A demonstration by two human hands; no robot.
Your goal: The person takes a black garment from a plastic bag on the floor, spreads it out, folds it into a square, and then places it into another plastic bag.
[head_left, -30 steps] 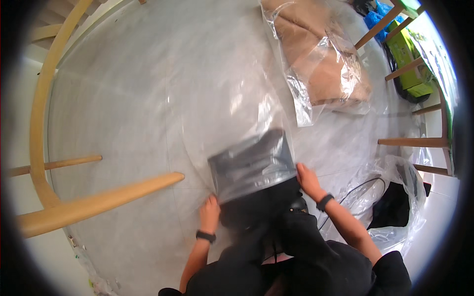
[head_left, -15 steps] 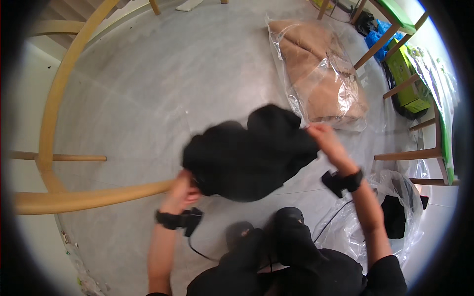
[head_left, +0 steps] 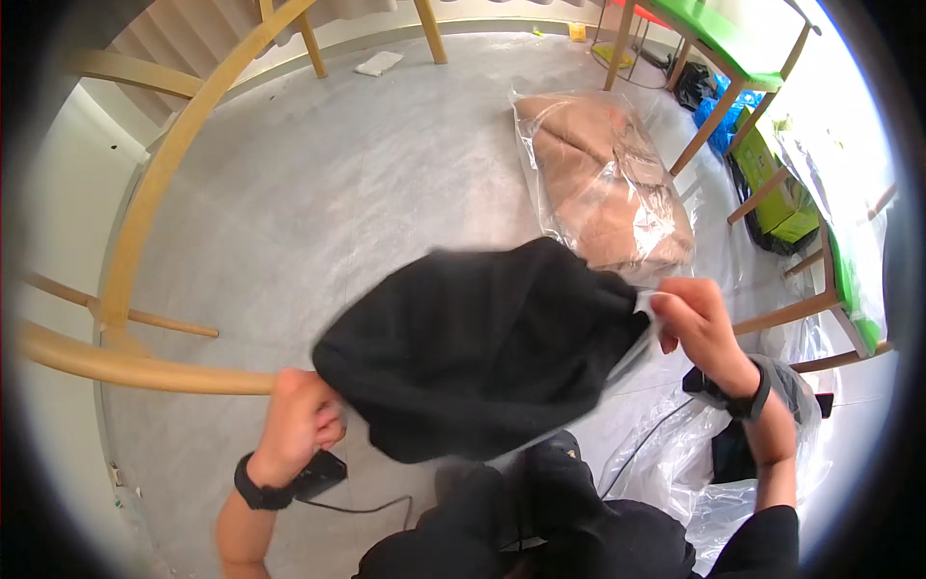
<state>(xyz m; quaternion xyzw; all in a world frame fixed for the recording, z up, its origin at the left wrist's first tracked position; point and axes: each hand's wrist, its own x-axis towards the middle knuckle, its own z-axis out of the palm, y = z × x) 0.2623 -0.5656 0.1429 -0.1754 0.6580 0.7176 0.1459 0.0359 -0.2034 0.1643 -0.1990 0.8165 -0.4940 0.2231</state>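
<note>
A black piece of soft fabric (head_left: 482, 347), possibly a garment, is stretched out in the air between my two hands, above the floor and in front of my legs. My left hand (head_left: 301, 415) is closed on its left end, the fingers curled into the edge. At the right end, my right hand (head_left: 696, 323) pinches the fabric beside a pale strip along its edge. Folds run through the cloth and its lower rim is blurred, so its exact shape cannot be made out. Both wrists carry black straps with small dark devices and cables.
A brown folded item in a clear plastic bag (head_left: 608, 183) lies on the grey floor beyond the cloth. Wooden chairs with green seats (head_left: 719, 43) and a green box (head_left: 776, 183) stand to the right. A pale wooden frame (head_left: 154, 381) reaches in from the left. Crumpled clear plastic (head_left: 666, 482) lies near my right leg.
My hands have moved farther apart, left hand leftward and right hand rightward, both lower in view. The black fabric between them has spread wider. The view has tilted up a little.
</note>
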